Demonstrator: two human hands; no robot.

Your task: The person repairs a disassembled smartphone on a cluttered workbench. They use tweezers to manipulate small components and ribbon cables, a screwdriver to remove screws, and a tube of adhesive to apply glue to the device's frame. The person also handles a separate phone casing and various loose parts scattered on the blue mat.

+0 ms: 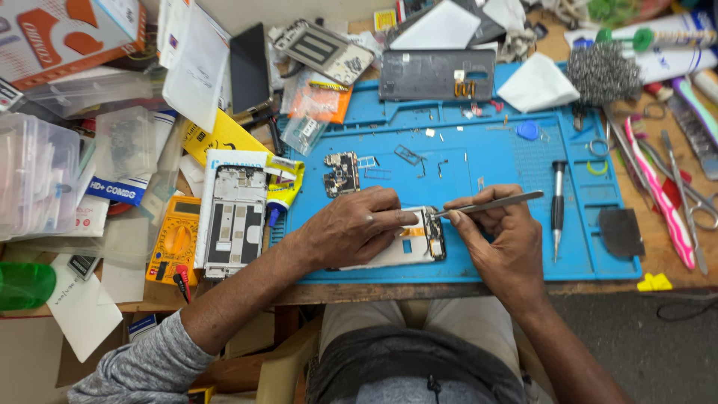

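Starting at nine o'clock on the crowded counter (pixel 677 247), clear plastic boxes (pixel 34 176) are stacked beside a yellow multimeter (pixel 173 247), and just right of it lies a stripped white phone frame (pixel 233 222) with a glue tube (pixel 284 191) at its two o'clock corner. Further in, the blue repair mat (pixel 508 157) carries a small loose circuit board (pixel 342 173) toward eleven o'clock of the hands. The left hand (pixel 351 228) lies flat on the opened phone (pixel 407 243) near the mat's front edge, fingers pressed together and bearing down on it, index finger stretched toward the exposed end. At three o'clock of that, the right hand (pixel 501 239) pinches steel tweezers (pixel 490 204) between thumb and fingers, the tips touching the open phone's dark end. A black screwdriver (pixel 558 206) lies just right of this hand; a grey back cover (pixel 435 75) sits at twelve o'clock, steel wool (pixel 602 72) at one o'clock, and pink-handled tools (pixel 662 194) and scissors (pixel 699 206) lie off the mat at three o'clock.

The likely risks: the tweezer tips could slip and scratch or bridge something on the exposed board if the left hand's hold loosens and the phone shifts. Tiny screws and parts lie scattered over the mat, so a sleeve or wrist sweeping across could knock them into the clutter.
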